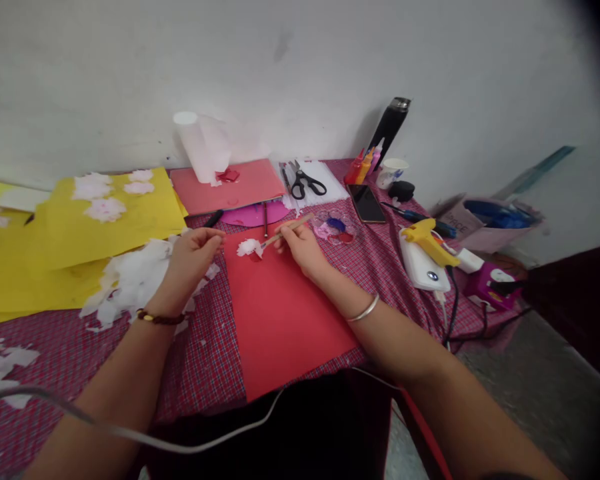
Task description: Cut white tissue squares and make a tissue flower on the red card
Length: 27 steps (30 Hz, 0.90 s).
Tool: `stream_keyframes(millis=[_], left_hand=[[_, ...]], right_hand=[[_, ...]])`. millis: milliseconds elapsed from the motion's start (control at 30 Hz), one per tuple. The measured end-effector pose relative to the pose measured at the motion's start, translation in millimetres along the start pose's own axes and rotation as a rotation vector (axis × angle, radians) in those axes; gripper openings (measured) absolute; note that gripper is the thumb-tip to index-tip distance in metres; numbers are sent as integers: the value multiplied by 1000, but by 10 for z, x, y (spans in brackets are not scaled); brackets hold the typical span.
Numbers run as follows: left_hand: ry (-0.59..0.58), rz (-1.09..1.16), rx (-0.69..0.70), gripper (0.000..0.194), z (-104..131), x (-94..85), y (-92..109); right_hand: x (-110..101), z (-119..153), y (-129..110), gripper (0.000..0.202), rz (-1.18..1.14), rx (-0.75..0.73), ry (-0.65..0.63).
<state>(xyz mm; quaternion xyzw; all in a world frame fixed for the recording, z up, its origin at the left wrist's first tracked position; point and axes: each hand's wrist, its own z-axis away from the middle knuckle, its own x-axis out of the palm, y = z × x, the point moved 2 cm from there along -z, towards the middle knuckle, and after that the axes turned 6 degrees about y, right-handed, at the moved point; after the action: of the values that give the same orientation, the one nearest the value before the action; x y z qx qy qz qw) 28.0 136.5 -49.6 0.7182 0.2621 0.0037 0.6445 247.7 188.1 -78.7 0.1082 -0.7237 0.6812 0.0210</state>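
One slanted brush points left toward paper flower.

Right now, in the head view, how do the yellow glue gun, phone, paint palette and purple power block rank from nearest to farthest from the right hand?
1. Paint palette: just to the right of the right hand.
2. Phone: farther right, past the palette.
3. Yellow glue gun: well to the right.
4. Purple power block: farthest right of the four.
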Motion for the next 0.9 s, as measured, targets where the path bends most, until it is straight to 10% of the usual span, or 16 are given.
stream_keyframes(millis=[467,900], left_hand=[[-139,-334,137,22,86,157,-10],[-162,-358,145,25,80,148,-47]], right_hand=[[166,180,-229,23,898,-403,-162],[127,191,-194,27,749,-430,-169]])
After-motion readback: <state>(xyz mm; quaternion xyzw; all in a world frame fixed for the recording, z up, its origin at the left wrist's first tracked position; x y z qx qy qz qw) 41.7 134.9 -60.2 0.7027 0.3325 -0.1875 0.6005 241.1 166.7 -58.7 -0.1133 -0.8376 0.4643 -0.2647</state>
